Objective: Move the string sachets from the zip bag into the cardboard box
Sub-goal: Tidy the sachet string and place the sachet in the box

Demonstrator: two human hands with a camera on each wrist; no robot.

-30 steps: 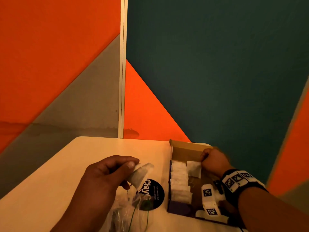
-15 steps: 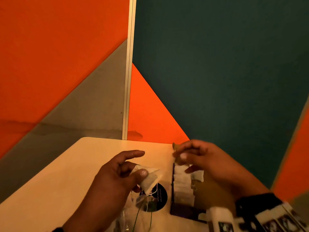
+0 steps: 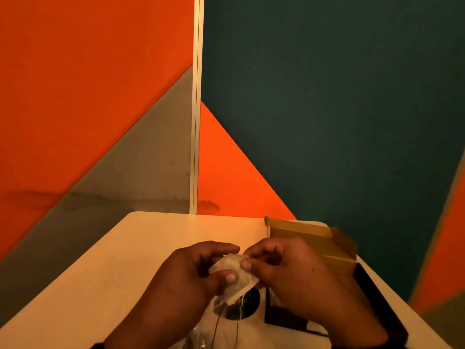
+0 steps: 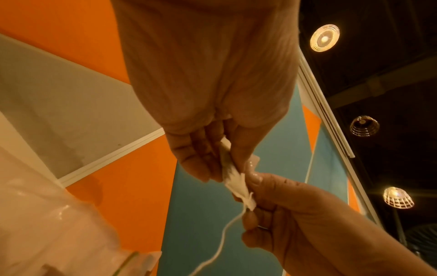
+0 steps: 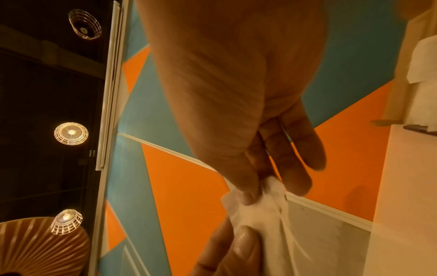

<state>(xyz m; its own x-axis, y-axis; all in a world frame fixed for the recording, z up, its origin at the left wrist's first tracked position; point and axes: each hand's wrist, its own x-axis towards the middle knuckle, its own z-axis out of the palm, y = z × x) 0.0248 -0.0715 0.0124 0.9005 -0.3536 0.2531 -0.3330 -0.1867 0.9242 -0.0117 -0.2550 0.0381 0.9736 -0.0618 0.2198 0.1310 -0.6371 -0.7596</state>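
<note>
Here one pale table (image 3: 156, 243) carries one open cardboard box (image 3: 312, 238) at the right and one clear zip bag (image 3: 206, 331) at the near edge, just left of the box. Two hands meet above the bag: the left hand (image 3: 186, 275) and the right hand (image 3: 289, 270) each pinch the one white string sachet (image 3: 234, 270) between thumb and fingers. Its one thin string (image 4: 222, 240) dangles below.

Orange, grey and teal wall panels (image 3: 327, 109) meet at a pale vertical strip (image 3: 195, 122) behind a cream table (image 3: 113, 273). Lit wire-cage ceiling lamps (image 4: 325, 38) hang from a dark ceiling (image 4: 390, 84).
</note>
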